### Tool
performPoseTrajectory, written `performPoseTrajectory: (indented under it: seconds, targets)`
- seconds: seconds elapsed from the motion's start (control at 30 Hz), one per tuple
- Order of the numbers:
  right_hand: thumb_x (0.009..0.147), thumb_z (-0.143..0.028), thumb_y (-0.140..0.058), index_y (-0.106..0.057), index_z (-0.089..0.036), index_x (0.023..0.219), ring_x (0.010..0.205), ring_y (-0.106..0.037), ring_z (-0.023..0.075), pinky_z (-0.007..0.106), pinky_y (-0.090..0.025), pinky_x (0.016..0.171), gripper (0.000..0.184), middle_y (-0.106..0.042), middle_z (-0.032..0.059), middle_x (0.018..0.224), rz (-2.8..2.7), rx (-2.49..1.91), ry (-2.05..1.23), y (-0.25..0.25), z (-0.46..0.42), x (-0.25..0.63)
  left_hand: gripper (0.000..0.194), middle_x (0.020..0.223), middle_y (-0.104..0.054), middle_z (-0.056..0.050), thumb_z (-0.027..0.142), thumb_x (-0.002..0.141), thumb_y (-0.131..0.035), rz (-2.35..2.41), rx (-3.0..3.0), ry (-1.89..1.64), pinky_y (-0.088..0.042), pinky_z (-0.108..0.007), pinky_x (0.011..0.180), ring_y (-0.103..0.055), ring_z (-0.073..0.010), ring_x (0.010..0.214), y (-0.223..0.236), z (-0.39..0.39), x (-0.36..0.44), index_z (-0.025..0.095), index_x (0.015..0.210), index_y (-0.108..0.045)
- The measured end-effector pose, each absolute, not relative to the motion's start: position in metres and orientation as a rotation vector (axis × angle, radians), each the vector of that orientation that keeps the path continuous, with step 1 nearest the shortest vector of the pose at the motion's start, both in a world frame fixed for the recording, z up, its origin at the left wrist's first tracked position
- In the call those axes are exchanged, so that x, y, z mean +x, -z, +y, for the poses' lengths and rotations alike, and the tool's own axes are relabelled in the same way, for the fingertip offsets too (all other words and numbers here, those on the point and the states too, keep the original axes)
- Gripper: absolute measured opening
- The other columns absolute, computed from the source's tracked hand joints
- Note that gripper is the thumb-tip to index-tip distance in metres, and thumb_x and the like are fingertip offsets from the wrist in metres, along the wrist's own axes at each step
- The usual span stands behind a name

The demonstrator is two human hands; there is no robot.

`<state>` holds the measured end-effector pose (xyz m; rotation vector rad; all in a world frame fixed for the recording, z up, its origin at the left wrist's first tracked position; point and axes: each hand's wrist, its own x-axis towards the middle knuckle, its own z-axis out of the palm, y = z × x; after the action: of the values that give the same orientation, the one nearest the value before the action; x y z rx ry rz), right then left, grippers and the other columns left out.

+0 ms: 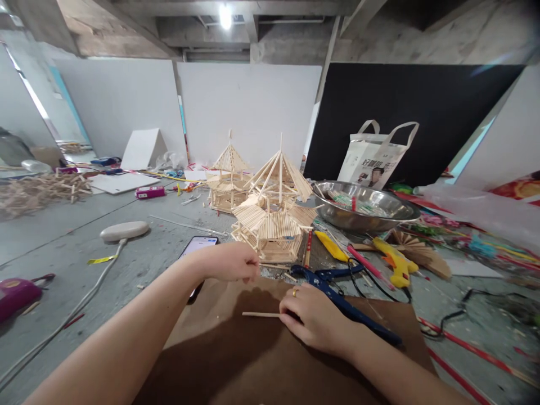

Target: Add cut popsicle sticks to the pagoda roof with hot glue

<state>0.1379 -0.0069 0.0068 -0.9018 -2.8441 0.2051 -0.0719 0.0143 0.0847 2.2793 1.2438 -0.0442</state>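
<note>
My left hand [230, 262] is closed in a loose pinch at the near base of a stick-built pavilion model [273, 216]; what its fingertips hold is hidden. My right hand [314, 318], with a ring on one finger, rests on a brown cardboard sheet [236, 349] and grips the end of a thin wooden stick [260, 314] lying flat on it. Blue-handled cutters [337, 295] lie just beyond the right hand. A second, smaller stick pavilion [228, 180] stands behind the first.
A phone [198, 246] lies by my left wrist. To the right are a yellow glue gun [394, 261], a steel bowl [363, 216], a white tote bag [377, 154] and red sticks. Left: a white puck with cable [124, 230], a stick pile [40, 191], a magenta object [17, 295].
</note>
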Motion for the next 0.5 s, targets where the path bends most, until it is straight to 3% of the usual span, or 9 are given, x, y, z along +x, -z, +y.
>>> performPoseTrajectory:
  seconds: [0.27, 0.4, 0.5]
  targets:
    - [0.081, -0.022, -0.038, -0.054, -0.018, 0.074, 0.071, -0.048, 0.0124, 0.025, -0.031, 0.067, 0.018, -0.058, 0.0020, 0.074, -2.831, -0.905, -0.219, -0.007, -0.007, 0.137, 0.020, 0.060, -0.058, -0.001, 0.034, 0.070, -0.050, 1.553, 1.718, -0.441, -0.032, -0.017, 0.039, -0.045, -0.0061, 0.042, -0.088, 0.053, -0.119, 0.015, 0.064, -0.052]
    - [0.081, -0.023, -0.036, -0.054, -0.018, 0.075, 0.071, -0.048, 0.0124, 0.025, -0.031, 0.068, 0.019, -0.058, 0.0019, 0.074, -2.845, -0.922, -0.224, -0.010, -0.008, 0.137, 0.009, 0.057, -0.056, -0.002, 0.021, 0.066, -0.058, 1.708, 1.208, -1.037, -0.034, -0.018, 0.039, -0.045, -0.0061, 0.040, -0.078, 0.095, -0.128, 0.012, 0.064, -0.054]
    - [0.081, -0.023, -0.036, -0.054, -0.019, 0.077, 0.073, -0.048, 0.0125, 0.025, -0.031, 0.068, 0.020, -0.058, 0.0019, 0.076, -2.850, -0.932, -0.233, -0.010, -0.008, 0.137, 0.011, 0.064, -0.056, -0.002, 0.020, 0.072, -0.053, 1.724, 1.051, -1.203, -0.039, -0.019, 0.044, -0.046, -0.0053, 0.042, -0.065, 0.129, -0.129, 0.012, 0.079, -0.054]
